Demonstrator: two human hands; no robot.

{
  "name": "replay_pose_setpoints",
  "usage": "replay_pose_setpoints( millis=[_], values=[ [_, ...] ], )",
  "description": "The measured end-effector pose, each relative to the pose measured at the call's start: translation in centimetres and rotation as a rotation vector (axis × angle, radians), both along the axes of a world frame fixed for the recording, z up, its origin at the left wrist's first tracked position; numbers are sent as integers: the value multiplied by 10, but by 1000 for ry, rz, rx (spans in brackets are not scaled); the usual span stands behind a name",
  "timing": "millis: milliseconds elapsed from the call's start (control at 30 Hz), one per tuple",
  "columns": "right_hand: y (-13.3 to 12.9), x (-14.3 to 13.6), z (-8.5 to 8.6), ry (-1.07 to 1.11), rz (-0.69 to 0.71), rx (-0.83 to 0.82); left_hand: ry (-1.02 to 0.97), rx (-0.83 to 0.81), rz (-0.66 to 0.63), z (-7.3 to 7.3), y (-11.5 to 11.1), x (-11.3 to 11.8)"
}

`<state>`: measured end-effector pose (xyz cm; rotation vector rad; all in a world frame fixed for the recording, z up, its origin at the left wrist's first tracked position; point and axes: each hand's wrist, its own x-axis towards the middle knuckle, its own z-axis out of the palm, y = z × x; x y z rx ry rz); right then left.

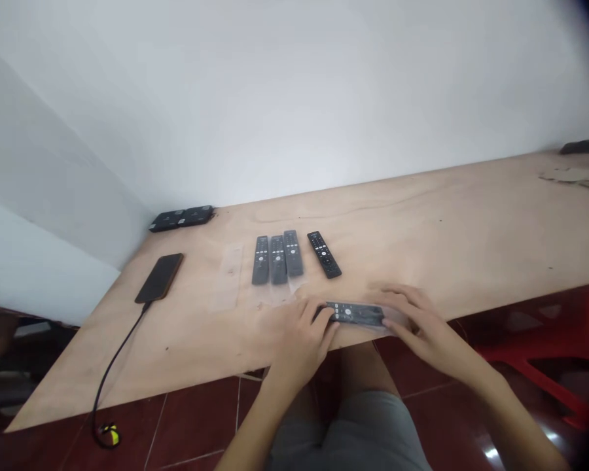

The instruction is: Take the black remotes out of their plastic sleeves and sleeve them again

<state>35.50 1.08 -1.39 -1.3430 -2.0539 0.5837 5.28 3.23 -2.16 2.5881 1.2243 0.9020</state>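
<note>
A black remote control (358,313) in a clear plastic sleeve lies sideways near the table's front edge, between my two hands. My left hand (310,325) is closed on its left end, fingers curled over the top. At the other end, my right hand (415,319) grips the remote and the loose plastic, its fingers slightly blurred. Just beyond is a bare black remote (324,254), tilted on the tabletop. Left of that, three sleeved remotes, a left one (260,260), a middle one (278,260) and a right one (293,253), lie side by side.
A flat clear plastic sleeve (227,277) lies left of the remotes. Farther left is a phone (160,278) with a black cable (108,373) hanging over the table edge. Two black boxes (181,218) sit by the wall. A red plastic stool (544,356) stands at the right.
</note>
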Motion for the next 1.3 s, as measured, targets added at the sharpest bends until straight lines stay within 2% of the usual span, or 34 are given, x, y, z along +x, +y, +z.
replay_pose_setpoints(
  millis=[67, 133, 267, 400, 533, 633, 767, 967, 1100, 1300],
  values=[
    [-2, -3, 2, 11, 120, -16, -19, -10, -9, 1, 2, 0],
    [-4, -5, 2, 28, 168, -32, -52, -2, 9, 3, 6, -5],
    [-9, -2, -2, 14, 98, 11, -51, 54, 116, 6, 22, -28],
    [-13, -3, -13, 26, 76, 88, 94, 14, 165, -2, 36, -53],
    [-13, -18, -24, 154, 8, 210, 145, -19, 183, -10, 37, -58],
    [-10, -39, -26, 228, -93, 300, 148, -23, 195, -9, 34, -54],
    [6, -73, -21, 328, -299, 391, 139, -40, 200, -6, 33, -52],
    [54, -116, -14, 387, -465, 415, 137, -66, 213, -6, 32, -53],
    [77, -137, -17, 269, -451, 346, 130, -70, 213, -7, 32, -53],
    [83, -158, -24, 48, -333, 213, 108, -61, 209, -9, 31, -53]
  ],
)
